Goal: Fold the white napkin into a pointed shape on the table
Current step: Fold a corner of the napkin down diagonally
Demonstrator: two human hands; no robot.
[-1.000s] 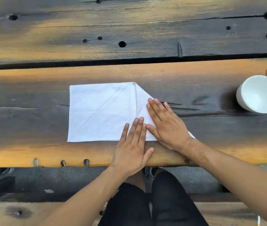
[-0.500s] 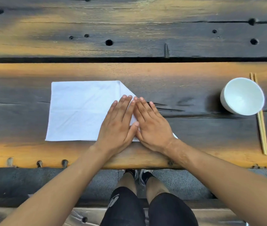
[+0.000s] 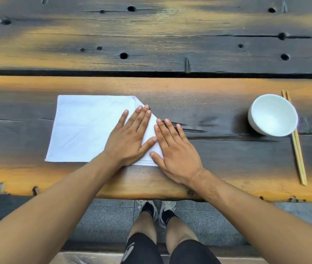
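Head view: 1 corner of the white napkin (image 3: 86, 128) is folded diagonally, pressed flat by the left hand (image 3: 130, 138) and right hand (image 3: 174, 149), fingers straight; the opposite corner remains unfolded.

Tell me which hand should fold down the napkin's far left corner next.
Left, probably. The left hand lies flat on the napkin, its fingers nearer the square far left corner. The right hand presses the slanted right fold, partly over the table, and can pin it.

White napkin (image 3: 82, 128) on wooden table (image 3: 208, 157), left hand (image 3: 127, 138) and right hand (image 3: 176, 151) pressing flat, white bowl (image 3: 273, 115), chopsticks (image 3: 296, 145)
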